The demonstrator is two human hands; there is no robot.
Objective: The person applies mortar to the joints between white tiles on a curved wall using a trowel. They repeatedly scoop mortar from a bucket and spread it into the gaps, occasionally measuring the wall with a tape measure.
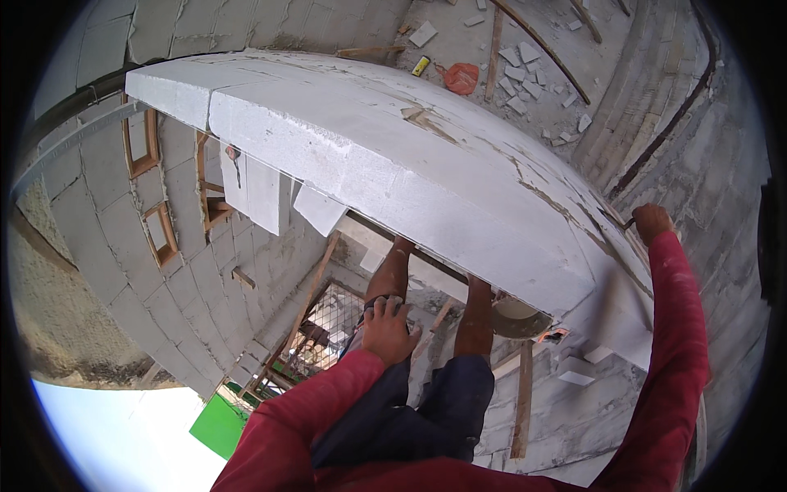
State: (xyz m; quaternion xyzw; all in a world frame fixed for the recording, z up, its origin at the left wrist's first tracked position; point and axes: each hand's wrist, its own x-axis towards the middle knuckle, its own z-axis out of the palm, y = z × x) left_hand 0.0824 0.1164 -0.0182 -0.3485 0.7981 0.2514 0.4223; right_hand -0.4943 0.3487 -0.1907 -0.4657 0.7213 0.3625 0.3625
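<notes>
My left hand point(389, 332) lies on my left knee, fingers spread and holding nothing. At the right my right hand point(652, 223) is closed around the handle of a trowel point(615, 218), held against the far side of the wall. The trowel's blade shows only in part. A wall of white lightweight blocks point(328, 160) curves across the view in front of me, with grey mortar point(430, 125) smeared in streaks on its face. Below the wall's near edge, a round bucket point(518, 318) is partly hidden beside my right leg.
On the floor beyond the wall lie broken block pieces point(525, 78), a red plastic bag point(461, 78), a yellow tube point(420, 66) and wooden poles point(545, 49). At left, wooden window frames point(160, 234) sit in a grey block wall. A wooden post point(522, 402) stands low at right.
</notes>
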